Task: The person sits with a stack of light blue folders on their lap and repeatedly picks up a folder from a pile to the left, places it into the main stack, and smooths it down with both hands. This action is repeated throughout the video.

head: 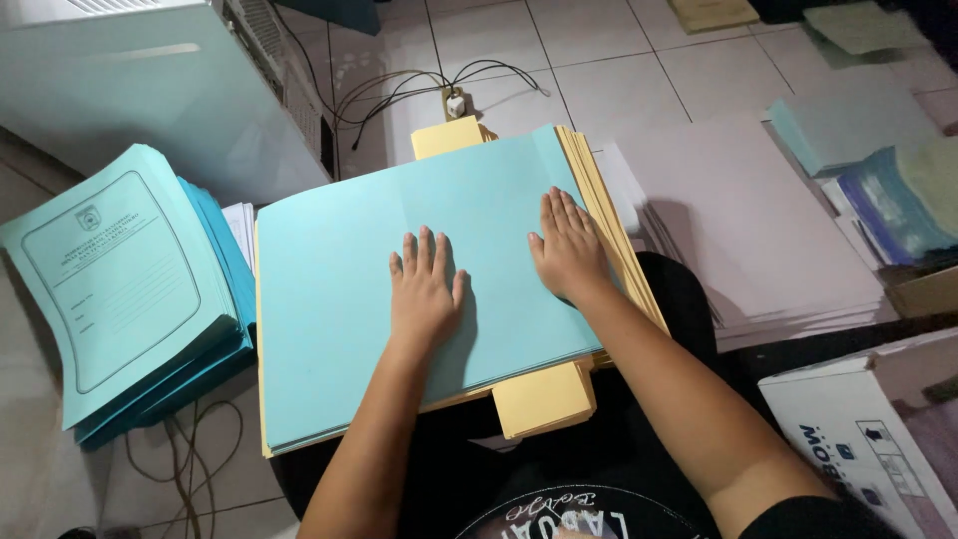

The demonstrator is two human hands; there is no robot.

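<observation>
Centrally, both hands lie palm-down on a light blue sheet (339, 299) topping a yellow folder stack (544, 399). Left hand (426, 289) and right hand (567, 250) keep fingers straight, nearly together. Printed blue folders (120, 289) sit at the frame's left.

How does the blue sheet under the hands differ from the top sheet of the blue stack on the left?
The blue sheet under the hands is blank; the stack's top sheet bears a printed frame and emblem. The first lies on a yellow pile with both hands flat on it; the second is untouched, its edges curling. Both are light blue.

Dim, cool light – soft shadows, edges warped.
</observation>
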